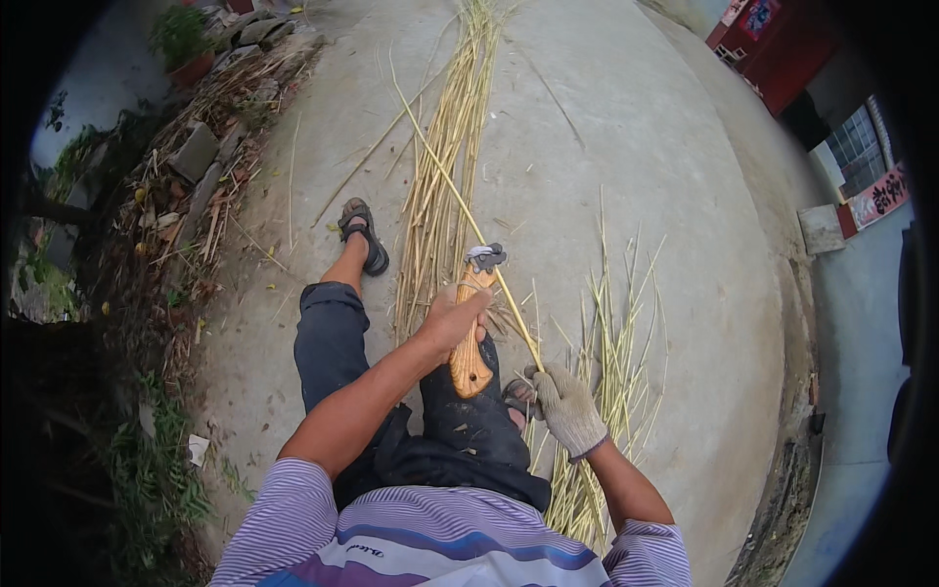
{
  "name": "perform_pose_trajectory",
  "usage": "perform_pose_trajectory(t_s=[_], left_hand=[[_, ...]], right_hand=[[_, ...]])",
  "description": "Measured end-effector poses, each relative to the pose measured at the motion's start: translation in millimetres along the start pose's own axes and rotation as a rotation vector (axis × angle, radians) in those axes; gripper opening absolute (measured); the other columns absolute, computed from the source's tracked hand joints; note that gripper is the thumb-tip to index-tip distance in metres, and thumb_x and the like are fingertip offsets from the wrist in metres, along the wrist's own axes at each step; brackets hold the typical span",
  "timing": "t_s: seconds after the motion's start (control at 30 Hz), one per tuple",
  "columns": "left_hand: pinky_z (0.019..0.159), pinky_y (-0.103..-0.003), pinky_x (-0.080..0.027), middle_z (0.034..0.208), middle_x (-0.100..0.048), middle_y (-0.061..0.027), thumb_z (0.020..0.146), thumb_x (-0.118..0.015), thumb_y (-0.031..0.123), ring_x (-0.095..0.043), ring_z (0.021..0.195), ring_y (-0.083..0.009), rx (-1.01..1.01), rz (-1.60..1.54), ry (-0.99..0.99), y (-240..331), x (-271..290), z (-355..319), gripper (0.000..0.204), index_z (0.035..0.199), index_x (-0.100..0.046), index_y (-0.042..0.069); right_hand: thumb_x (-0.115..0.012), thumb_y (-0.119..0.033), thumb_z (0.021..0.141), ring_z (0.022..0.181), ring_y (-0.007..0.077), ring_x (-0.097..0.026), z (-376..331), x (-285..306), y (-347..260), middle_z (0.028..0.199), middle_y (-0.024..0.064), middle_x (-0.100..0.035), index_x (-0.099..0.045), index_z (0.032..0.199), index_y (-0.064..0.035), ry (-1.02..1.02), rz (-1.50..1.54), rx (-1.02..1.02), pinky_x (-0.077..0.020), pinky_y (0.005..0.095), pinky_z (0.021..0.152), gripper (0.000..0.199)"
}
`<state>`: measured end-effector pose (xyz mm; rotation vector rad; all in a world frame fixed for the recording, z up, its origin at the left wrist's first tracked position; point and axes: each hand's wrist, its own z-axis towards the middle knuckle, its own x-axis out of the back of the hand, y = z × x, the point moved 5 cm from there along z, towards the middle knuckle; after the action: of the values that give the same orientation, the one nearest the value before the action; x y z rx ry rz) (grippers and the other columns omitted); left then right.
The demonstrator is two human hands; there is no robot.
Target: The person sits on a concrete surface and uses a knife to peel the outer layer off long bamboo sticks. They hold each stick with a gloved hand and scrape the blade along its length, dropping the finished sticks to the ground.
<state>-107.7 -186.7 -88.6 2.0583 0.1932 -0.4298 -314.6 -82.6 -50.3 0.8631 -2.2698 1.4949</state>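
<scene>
My left hand (pixel 453 321) is bare and closed round a tool with a curved wooden handle (pixel 470 370) and a small grey metal head (pixel 485 256). The tool rests over my right thigh. A long, thin yellow stalk (pixel 516 315) runs across at the metal head, slanting from far left to near right. Its near end is gripped by my right hand (pixel 570 407), which wears a knitted glove. Whether the stalk sits between jaws or only beside them, I cannot tell. Beyond the tool lies a long bundle of yellow stalks (pixel 452 161), stretched away from me on the ground.
A second pile of greener stalks (pixel 621 377) spreads beside my right arm. Along the left edge lie sticks, stone blocks (pixel 196 152) and weeds, with a potted plant (pixel 184 44) farther back. A light blue wall (pixel 856 362) stands at right. Loose stalks lie on the concrete (pixel 704 245).
</scene>
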Motion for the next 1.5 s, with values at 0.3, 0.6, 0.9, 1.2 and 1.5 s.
perform_pose_trajectory(t_s=[0.3,0.6,0.9,1.2,1.5], left_hand=[[0.043,-0.027,-0.046,0.068,-0.056,0.0008,0.095,-0.067,0.026,-0.055,0.049,-0.0098,-0.065,-0.092,0.304,12,102,41,0.019,0.094,-0.058,0.01],[0.043,-0.027,-0.045,0.067,-0.057,-0.0002,0.096,-0.066,0.024,-0.055,0.048,-0.0112,-0.065,0.029,0.177,62,99,71,0.018,0.09,-0.06,0.008],[0.045,-0.026,-0.044,0.07,-0.055,-0.0017,0.097,-0.065,0.024,-0.054,0.05,-0.0105,0.033,0.091,0.003,-16,-8,-24,0.023,0.102,-0.055,0.004],[0.042,-0.026,-0.044,0.066,-0.057,-0.0007,0.097,-0.065,0.027,-0.055,0.047,-0.0106,0.06,0.149,0.064,73,92,32,0.024,0.09,-0.057,0.005],[0.042,-0.026,-0.042,0.068,-0.056,-0.0007,0.099,-0.064,0.029,-0.053,0.047,-0.0105,-0.004,0.214,-0.042,41,12,12,0.025,0.093,-0.055,0.007]], right_hand=[[-0.047,-0.033,0.102,0.082,0.0452,-0.066,-78,-37,2,0.088,0.0233,-0.067,-0.063,0.103,-0.0073,-0.045,-0.167,0.034,-0.0508,0.0533,0.074,0.031],[-0.05,-0.031,0.102,0.075,0.0348,-0.07,-187,0,65,0.08,0.0151,-0.068,-0.065,0.116,-0.008,-0.193,-0.187,-0.225,-0.0545,0.0437,0.069,0.031],[-0.05,-0.033,0.102,0.07,0.04,-0.067,-5,-11,-17,0.076,0.0216,-0.066,-0.06,0.111,-0.0047,0.017,-0.165,0.083,-0.052,0.0471,0.063,0.031],[-0.052,-0.029,0.102,0.073,0.0414,-0.067,-80,-24,-10,0.086,0.0171,-0.069,-0.062,0.115,-0.0093,0.043,-0.28,0.154,-0.0525,0.0493,0.063,0.026],[-0.048,-0.027,0.102,0.072,0.0408,-0.066,-62,1,-25,0.082,0.0203,-0.065,-0.062,0.111,-0.0056,-0.052,0.132,-0.172,-0.0517,0.0441,0.064,0.027]])
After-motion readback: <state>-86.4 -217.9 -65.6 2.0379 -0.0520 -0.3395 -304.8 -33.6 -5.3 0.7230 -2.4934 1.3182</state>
